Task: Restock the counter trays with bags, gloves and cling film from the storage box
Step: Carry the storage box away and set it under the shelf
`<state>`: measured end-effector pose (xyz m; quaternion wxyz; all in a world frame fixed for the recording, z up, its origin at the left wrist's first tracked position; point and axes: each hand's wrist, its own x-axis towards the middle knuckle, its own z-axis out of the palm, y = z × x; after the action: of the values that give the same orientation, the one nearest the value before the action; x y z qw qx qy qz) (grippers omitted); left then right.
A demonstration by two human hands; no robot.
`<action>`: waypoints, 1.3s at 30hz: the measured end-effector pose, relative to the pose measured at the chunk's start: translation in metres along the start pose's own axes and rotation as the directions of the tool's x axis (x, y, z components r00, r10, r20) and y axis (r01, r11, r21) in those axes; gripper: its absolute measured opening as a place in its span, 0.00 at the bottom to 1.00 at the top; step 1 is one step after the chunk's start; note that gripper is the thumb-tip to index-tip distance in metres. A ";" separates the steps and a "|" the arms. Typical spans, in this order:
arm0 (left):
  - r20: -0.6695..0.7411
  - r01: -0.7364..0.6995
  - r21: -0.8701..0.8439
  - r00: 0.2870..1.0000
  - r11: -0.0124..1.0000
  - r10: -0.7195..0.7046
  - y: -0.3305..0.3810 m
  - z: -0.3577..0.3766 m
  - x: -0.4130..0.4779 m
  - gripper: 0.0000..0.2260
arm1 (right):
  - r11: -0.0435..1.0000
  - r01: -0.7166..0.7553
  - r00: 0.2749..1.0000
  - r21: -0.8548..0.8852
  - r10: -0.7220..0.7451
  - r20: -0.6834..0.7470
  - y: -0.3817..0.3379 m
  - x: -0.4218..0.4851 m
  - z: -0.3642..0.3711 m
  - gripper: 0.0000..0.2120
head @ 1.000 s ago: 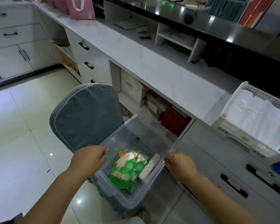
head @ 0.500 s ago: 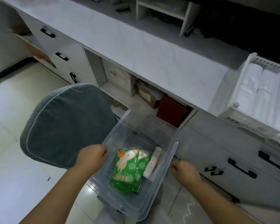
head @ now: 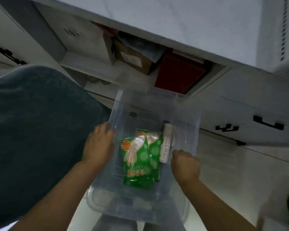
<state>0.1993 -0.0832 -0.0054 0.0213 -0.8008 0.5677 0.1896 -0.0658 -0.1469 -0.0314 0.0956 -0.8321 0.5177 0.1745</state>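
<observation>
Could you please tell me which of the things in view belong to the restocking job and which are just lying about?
Part of the job:
clear storage box
green glove packets
white roll
left hand and right hand, both on the box

Just lying about:
grey chair cushion
cardboard box
red box

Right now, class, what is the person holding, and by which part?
The clear storage box, held by its long side rims: left hand on the left rim, right hand on the right.
</observation>
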 end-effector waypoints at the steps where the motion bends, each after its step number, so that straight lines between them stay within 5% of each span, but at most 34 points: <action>1: -0.003 -0.019 -0.005 1.000 1.000 0.019 -0.003 0.006 0.004 0.22 | 0.999 -0.047 0.998 -0.024 0.046 -0.041 0.000 0.003 0.004 0.15; 6: 0.006 0.027 -0.098 1.000 0.995 -0.027 -0.008 0.037 0.009 0.20 | 0.999 0.010 0.980 -0.032 -0.016 -0.196 -0.016 0.004 0.028 0.13; 10: -0.024 0.050 -0.146 0.998 0.988 -0.054 -0.012 0.054 0.007 0.19 | 0.989 0.085 0.995 0.124 -0.078 -0.059 -0.062 0.008 0.066 0.12; 14: -0.062 0.041 -0.143 0.997 0.989 -0.050 -0.016 0.062 0.008 0.18 | 0.908 -0.299 0.905 0.293 0.172 0.390 -0.078 0.017 0.124 0.19; 17: -0.076 0.056 -0.155 0.995 0.986 -0.068 -0.016 0.065 0.010 0.17 | 0.755 -0.512 0.821 0.409 0.291 0.490 -0.093 0.017 0.148 0.23; 21: -0.090 0.069 -0.171 0.992 0.983 -0.085 -0.016 0.068 0.010 0.16 | 0.583 -0.624 0.769 0.521 0.337 0.543 -0.120 0.025 0.164 0.14; 27: -0.121 0.050 -0.185 0.990 0.981 -0.074 -0.017 0.068 0.009 0.16 | 0.547 -0.541 0.841 0.639 0.377 0.389 -0.121 0.031 0.154 0.05; 35: -0.069 0.054 -0.210 0.995 0.976 -0.070 -0.016 0.059 0.005 0.21 | 0.824 -0.274 0.952 0.495 0.304 0.021 -0.063 -0.002 0.078 0.11; 39: -0.027 0.067 -0.212 0.997 0.975 -0.074 -0.015 0.050 0.001 0.29 | 0.928 -0.083 0.943 0.362 0.191 -0.274 -0.029 -0.011 0.027 0.11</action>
<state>0.1994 -0.0665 -0.0544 -0.0671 -0.8213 0.5159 0.2341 -0.0491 -0.1154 -0.0529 0.1467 -0.7805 0.6062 -0.0431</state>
